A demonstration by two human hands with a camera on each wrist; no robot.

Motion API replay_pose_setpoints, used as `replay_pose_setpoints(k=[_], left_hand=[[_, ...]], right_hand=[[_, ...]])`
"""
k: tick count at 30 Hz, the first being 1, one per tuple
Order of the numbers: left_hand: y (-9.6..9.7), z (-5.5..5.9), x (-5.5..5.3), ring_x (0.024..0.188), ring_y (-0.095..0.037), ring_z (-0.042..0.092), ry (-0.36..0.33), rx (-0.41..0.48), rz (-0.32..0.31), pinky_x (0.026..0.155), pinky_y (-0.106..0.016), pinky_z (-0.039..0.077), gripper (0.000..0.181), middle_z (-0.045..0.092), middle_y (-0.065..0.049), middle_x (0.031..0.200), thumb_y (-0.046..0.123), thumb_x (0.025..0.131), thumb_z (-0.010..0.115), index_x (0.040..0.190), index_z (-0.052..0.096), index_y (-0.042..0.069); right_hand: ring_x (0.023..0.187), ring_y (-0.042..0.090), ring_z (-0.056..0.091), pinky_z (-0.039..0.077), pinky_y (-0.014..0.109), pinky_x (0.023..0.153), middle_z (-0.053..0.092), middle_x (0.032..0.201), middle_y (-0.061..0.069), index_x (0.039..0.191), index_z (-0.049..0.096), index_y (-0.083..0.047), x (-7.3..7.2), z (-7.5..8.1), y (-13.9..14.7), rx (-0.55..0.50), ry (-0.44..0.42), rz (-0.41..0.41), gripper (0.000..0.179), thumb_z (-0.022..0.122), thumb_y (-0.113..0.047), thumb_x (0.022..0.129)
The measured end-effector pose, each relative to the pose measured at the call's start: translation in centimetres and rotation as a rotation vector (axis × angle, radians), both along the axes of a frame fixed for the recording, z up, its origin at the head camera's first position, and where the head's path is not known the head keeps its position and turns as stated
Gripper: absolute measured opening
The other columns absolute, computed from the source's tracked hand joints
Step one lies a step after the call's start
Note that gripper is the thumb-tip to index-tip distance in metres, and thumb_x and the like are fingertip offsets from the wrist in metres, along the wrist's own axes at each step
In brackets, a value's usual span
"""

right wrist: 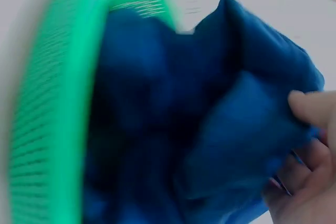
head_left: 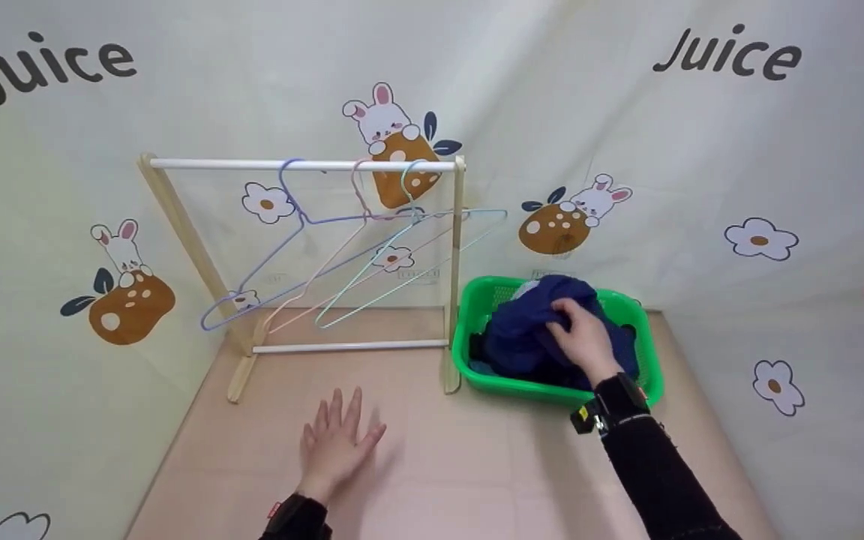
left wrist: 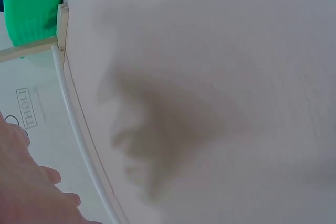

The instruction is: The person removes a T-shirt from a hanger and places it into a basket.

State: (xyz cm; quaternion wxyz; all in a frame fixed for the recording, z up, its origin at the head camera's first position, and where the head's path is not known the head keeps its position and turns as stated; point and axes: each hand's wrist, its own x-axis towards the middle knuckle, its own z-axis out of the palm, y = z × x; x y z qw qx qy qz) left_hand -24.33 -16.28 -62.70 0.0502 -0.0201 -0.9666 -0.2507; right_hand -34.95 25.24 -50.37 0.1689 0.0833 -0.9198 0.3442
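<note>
My right hand [head_left: 586,341] is over the green basket [head_left: 529,387], its thumb and fingers pinching a navy blue piece of clothing [head_left: 516,337]. In the right wrist view the cloth [right wrist: 247,124] bunches up in folds beside the fingers [right wrist: 310,106]. Other dark garments lie under it, mostly hidden, and a bit of light grey cloth [head_left: 526,288] shows behind. Fingers spread, my left hand [head_left: 338,446] hovers low over the floor in front of the rack and holds nothing; its shadow falls on the floor in the left wrist view.
A wooden rack with a white top rail [head_left: 214,163] stands left of the basket. From it hang a purple hanger [head_left: 252,268], a pink hanger [head_left: 327,272] and a mint green hanger [head_left: 363,279]. Printed curtain walls [head_left: 702,165] enclose the pinkish floor [head_left: 462,457].
</note>
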Motion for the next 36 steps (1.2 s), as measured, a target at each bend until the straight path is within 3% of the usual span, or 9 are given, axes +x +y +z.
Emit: replay_pose_setpoints(k=[6,11,15,23,29,36], left_hand=[[0.8,-0.1,-0.1,0.144,-0.05,0.013,-0.012,0.036,-0.022,0.105,-0.075,0.007,0.083,0.021,-0.024,0.159,0.064,0.091,0.053,0.155,0.034,0.015],[1.6,0.0,-0.5,0.144,-0.05,0.013,-0.022,0.026,-0.037,0.106,-0.074,0.008,0.083,0.02,-0.023,0.16,0.066,0.092,0.05,0.155,0.033,0.015],[2.2,0.2,-0.9,0.145,-0.049,0.013,-0.025,0.02,-0.042,0.107,-0.073,0.007,0.083,0.019,-0.022,0.16,0.066,0.092,0.051,0.156,0.032,0.016],[3.4,1.5,-1.6,0.145,-0.048,0.012,0.012,-0.017,-0.05,0.106,-0.074,0.007,0.085,0.02,-0.023,0.16,0.067,0.09,0.053,0.155,0.034,0.016],[4.6,3.3,-1.2,0.145,-0.048,0.012,0.02,-0.077,-0.103,0.106,-0.073,0.003,0.085,0.021,-0.023,0.159,0.067,0.089,0.054,0.154,0.036,0.015],[5.6,5.4,-0.3,0.146,-0.047,0.011,0.011,-0.097,-0.178,0.106,-0.073,0.001,0.085,0.022,-0.022,0.16,0.065,0.088,0.057,0.154,0.037,0.014]], right_hand=[[0.126,0.043,0.05,0.033,0.059,0.105,0.057,0.134,0.022,0.135,0.057,-0.002,1.0,-3.9,-0.5,0.203,-0.099,0.158,0.043,0.064,-0.021,0.097],[0.136,0.045,0.038,0.021,0.068,0.107,0.049,0.143,0.024,0.143,0.052,-0.007,1.7,-5.3,-1.1,0.287,-0.165,0.18,0.049,0.059,-0.029,0.1],[0.135,0.045,0.038,0.02,0.069,0.107,0.049,0.142,0.023,0.143,0.053,-0.012,2.3,-6.0,-1.7,0.321,-0.197,0.195,0.048,0.056,-0.034,0.101],[0.134,0.045,0.04,0.017,0.071,0.107,0.052,0.139,0.023,0.135,0.06,-0.009,4.4,-6.4,-3.0,0.312,-0.123,0.109,0.046,0.061,-0.036,0.098],[0.138,0.047,0.034,0.013,0.071,0.108,0.045,0.145,0.027,0.138,0.057,-0.006,6.6,-6.9,-3.8,0.337,-0.053,0.035,0.054,0.064,-0.038,0.095],[0.144,0.046,0.021,0.01,0.069,0.11,0.029,0.156,0.025,0.151,0.04,-0.008,9.0,-7.6,-3.8,0.421,0.028,0.083,0.073,0.064,-0.045,0.093]])
